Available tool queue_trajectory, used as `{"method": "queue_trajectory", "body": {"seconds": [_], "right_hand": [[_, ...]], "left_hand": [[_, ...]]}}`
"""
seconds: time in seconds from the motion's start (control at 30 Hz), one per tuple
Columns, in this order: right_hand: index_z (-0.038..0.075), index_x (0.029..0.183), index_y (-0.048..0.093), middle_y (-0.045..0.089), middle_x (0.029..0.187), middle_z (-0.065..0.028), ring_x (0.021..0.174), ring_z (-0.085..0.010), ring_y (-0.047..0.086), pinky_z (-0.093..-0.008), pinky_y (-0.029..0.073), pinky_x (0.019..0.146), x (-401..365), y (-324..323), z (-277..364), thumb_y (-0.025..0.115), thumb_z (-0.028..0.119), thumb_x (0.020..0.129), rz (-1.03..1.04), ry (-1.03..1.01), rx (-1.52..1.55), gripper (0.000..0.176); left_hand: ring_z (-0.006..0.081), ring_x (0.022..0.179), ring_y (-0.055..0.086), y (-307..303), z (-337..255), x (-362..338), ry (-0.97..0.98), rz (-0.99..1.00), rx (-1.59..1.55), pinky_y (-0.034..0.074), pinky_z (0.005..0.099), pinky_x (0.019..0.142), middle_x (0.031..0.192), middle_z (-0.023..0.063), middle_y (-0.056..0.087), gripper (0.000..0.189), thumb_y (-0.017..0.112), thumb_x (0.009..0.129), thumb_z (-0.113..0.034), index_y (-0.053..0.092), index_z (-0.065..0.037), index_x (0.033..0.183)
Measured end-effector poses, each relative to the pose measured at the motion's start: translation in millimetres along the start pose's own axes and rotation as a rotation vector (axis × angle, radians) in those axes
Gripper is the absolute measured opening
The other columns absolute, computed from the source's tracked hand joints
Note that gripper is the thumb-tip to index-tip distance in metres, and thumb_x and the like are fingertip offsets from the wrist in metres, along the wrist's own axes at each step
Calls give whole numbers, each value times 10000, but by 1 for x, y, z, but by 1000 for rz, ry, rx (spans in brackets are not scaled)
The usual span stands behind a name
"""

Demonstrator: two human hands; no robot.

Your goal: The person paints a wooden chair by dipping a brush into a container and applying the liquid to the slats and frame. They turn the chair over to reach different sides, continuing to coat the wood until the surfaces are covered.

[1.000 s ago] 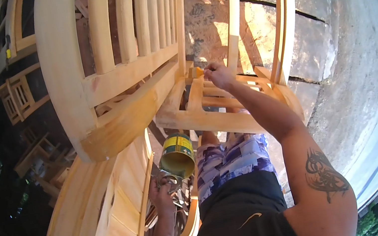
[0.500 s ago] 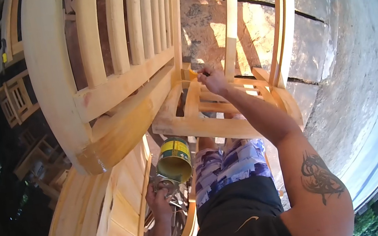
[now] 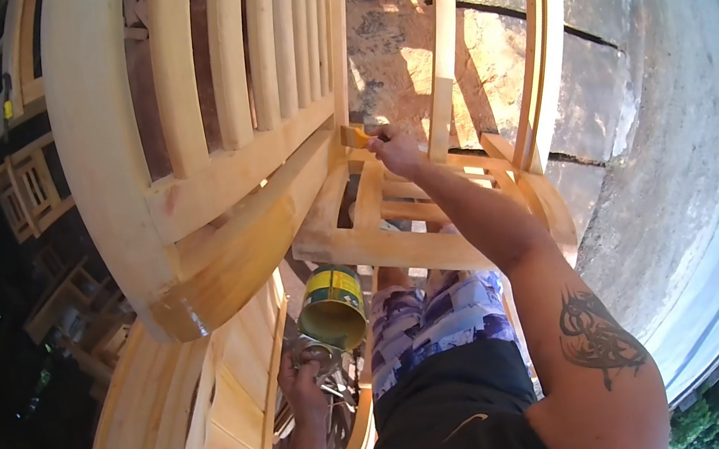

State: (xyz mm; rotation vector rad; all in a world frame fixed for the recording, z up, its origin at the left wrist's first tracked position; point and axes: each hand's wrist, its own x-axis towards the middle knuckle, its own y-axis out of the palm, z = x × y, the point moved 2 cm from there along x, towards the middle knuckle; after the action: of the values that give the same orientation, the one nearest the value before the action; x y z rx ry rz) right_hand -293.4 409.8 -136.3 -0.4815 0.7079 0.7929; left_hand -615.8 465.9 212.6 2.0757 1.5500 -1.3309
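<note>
A big pale wooden chair [image 3: 182,198] fills the view, its slatted back running away from the camera over a stone floor [image 3: 604,85]. One curved rail [image 3: 225,282] near the camera looks darker and glossy, as if freshly coated; the wood around it is matt and bare.

Below the rail hangs a yellow and green can [image 3: 333,308], mouth towards the camera. The left hand [image 3: 304,383] is curled shut just under it, apparently gripping it by a metal part.

The right hand [image 3: 398,152] reaches far into the frame, fingers pinched tight on a small brush [image 3: 354,137]. The brush tip touches the corner where a slat rail meets an upright.

To coat this joint well, it probably helps to work the bristles right into the corner, then stroke out along the grain. A lightly loaded brush should avoid drips pooling there. Keeping the can level and near would save spills.
</note>
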Motion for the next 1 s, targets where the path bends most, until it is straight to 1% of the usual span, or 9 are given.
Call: {"method": "queue_trajectory", "body": {"seconds": [0.17,0.27,0.4,0.5,0.53,0.63,0.77,0.83,1.0], "right_hand": [[38,1140,651,719,883,-123,813,-215,690,-355,533,758,-14,24,39,633,285,909,-30,-116,-163,339],[36,1141,650,718,886,-128,808,-236,690,-362,532,760,-34,-15,18,627,287,914,116,70,208,339],[30,1152,652,718,899,-121,782,-235,688,-355,528,757,-7,-16,-15,634,296,906,-6,47,12,362],[30,1137,661,717,897,-130,785,-241,689,-354,528,755,10,24,11,640,295,897,32,11,65,358],[11,1104,665,714,885,-114,774,-203,679,-324,525,741,9,32,22,648,258,894,-36,-74,-105,325],[4,1113,655,702,866,-89,742,-144,645,-289,513,697,-14,8,25,643,203,901,91,14,309,291],[-2,1078,632,646,800,-42,668,-87,548,-228,440,623,-87,-67,75,614,159,924,49,-100,316,223],[0,1070,634,640,789,-43,692,-79,545,-221,429,629,-125,-98,103,637,137,922,62,-249,332,202],[5,1025,651,600,736,-15,676,-86,541,-221,416,625,-234,-129,192,677,280,924,30,-465,211,294]], "left_hand": [[113,828,580,4,-3,-5,-5,-22,-7,500,251,775,914,23,607,300,495,766,31,607,-13,1040],[114,812,583,1,1,2,12,-5,-3,505,255,769,903,23,610,285,501,769,26,609,-18,1030],[118,795,588,1,7,2,4,-9,19,513,268,762,886,22,613,244,519,774,16,608,-25,998],[114,796,586,-1,1,3,7,-1,11,505,268,742,879,16,616,207,539,779,3,607,-32,971],[110,795,583,0,-1,2,0,0,16,501,266,735,877,16,618,200,544,783,-3,607,-32,970],[96,787,574,-3,-1,-1,7,29,70,489,259,708,875,17,621,185,562,796,-20,610,-30,974],[71,759,553,-1,-3,1,-31,87,89,479,242,665,869,24,617,202,595,831,-51,621,-24,1029],[64,751,551,6,-3,6,151,146,145,475,239,645,845,15,610,222,605,844,-69,626,-31,1062],[88,786,597,16,-17,10,194,213,321,530,279,683,902,27,633,203,614,912,-107,629,-22,1096]]}}
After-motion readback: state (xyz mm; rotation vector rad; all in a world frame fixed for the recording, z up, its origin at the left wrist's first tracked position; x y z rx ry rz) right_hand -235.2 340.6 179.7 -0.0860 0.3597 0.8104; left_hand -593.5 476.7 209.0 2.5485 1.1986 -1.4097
